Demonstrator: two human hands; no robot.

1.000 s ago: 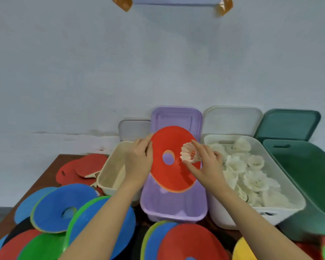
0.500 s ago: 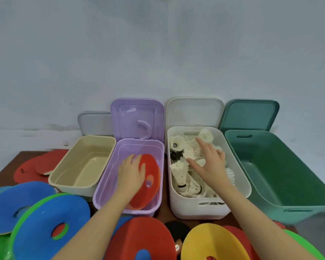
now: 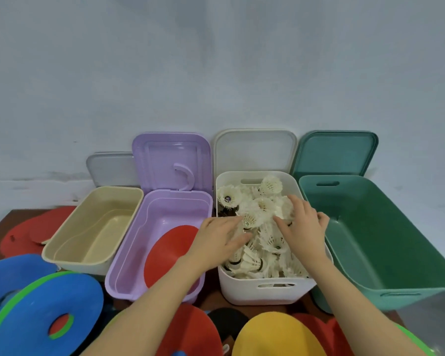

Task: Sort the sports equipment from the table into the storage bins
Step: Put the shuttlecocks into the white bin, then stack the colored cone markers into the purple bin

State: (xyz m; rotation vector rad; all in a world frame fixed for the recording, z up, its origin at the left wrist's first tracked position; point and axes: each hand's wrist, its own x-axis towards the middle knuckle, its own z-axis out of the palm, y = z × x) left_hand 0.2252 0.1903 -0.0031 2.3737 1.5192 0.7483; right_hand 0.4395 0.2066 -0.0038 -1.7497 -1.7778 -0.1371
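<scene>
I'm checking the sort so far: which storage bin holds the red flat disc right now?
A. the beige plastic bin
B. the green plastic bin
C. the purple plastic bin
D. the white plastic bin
C: the red flat disc leans inside the purple plastic bin, while both hands are over the white shuttlecocks in the white plastic bin.

left hand (image 3: 217, 241) left red disc (image 3: 167, 253), reached shuttlecocks (image 3: 257, 227).

Bare forearms, no sleeves; hands (image 3: 217, 240) ungloved, ringless.
</scene>
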